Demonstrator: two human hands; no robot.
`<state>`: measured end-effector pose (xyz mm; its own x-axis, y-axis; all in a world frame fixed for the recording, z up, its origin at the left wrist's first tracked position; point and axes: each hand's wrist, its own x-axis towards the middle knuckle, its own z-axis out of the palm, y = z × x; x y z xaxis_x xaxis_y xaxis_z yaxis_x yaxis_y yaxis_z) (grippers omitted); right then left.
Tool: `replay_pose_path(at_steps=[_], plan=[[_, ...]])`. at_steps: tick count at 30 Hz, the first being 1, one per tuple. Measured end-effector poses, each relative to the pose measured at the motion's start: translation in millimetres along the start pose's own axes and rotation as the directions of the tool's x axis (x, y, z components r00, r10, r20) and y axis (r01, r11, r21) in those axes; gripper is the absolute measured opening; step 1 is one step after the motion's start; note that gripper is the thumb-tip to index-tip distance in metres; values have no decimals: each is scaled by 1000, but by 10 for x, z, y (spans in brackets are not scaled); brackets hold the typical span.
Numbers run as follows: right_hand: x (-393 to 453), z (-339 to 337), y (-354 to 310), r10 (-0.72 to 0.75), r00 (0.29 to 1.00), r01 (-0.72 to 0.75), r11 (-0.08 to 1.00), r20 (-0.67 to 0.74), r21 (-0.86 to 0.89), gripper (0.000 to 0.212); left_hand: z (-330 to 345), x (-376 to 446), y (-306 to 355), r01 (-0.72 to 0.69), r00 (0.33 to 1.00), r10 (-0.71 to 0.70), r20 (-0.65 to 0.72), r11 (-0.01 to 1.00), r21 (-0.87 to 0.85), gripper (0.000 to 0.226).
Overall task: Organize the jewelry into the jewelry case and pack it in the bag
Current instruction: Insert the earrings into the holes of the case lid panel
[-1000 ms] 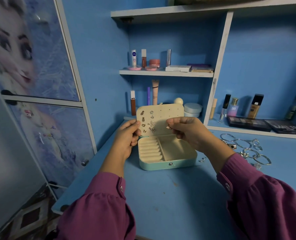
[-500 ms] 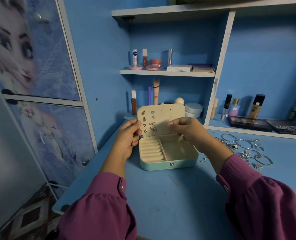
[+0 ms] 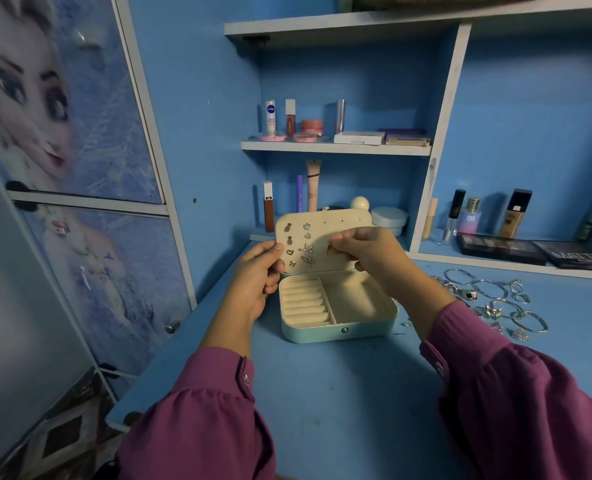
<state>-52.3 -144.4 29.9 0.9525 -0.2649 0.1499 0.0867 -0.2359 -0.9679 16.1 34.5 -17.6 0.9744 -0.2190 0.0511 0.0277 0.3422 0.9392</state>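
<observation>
Blue shelving backs the blue table [image 3: 339,393] where the mint-green jewelry case [image 3: 336,329] sits open. Your left hand [image 3: 258,275] pinches the left edge of its upright cream earring panel [image 3: 317,242]. Your right hand [image 3: 363,251] pinches a small earring [image 3: 329,250] against the panel's middle, right of the studs already mounted. A second ago that hand worked lower; it has since risen. Loose silver bangles and rings [image 3: 492,296] lie rightward, nearer your right hand.

Jewelry case [image 3: 339,332]: mint-green shell, cream lining; cream lid panel [image 3: 322,237] dotted with small holes. Desk [image 3: 339,393] and shelf walls: blue. Sleeves [image 3: 197,420]: plain magenta-purple. Cupboard door [image 3: 45,98]: pale blue-lilac cartoon print. Bangles [image 3: 488,289]: silver. Palettes [image 3: 502,249]: black
</observation>
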Motion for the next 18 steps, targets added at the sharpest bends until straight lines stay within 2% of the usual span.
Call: replay_pose_path(at_steps=[3, 6, 8, 18], plan=[[13, 28, 0, -116, 993, 112, 982, -13, -153, 8, -8, 11, -10, 0, 1000, 0, 7, 1000, -7, 12], [27, 35, -4, -211, 977, 191, 907, -12, -376, 10, -18, 20, -17, 3, 1000, -2, 9, 1000, -12, 17], [27, 32, -14, -245, 969, 211, 871, -20, -444, 13, -24, 24, -20, 3, 1000, -3, 7, 1000, -14, 19], [66, 141, -33, -316, 930, 223, 891, -187, -396, 9, -20, 17, -16, 6, 1000, -6, 6, 1000, -8, 19]])
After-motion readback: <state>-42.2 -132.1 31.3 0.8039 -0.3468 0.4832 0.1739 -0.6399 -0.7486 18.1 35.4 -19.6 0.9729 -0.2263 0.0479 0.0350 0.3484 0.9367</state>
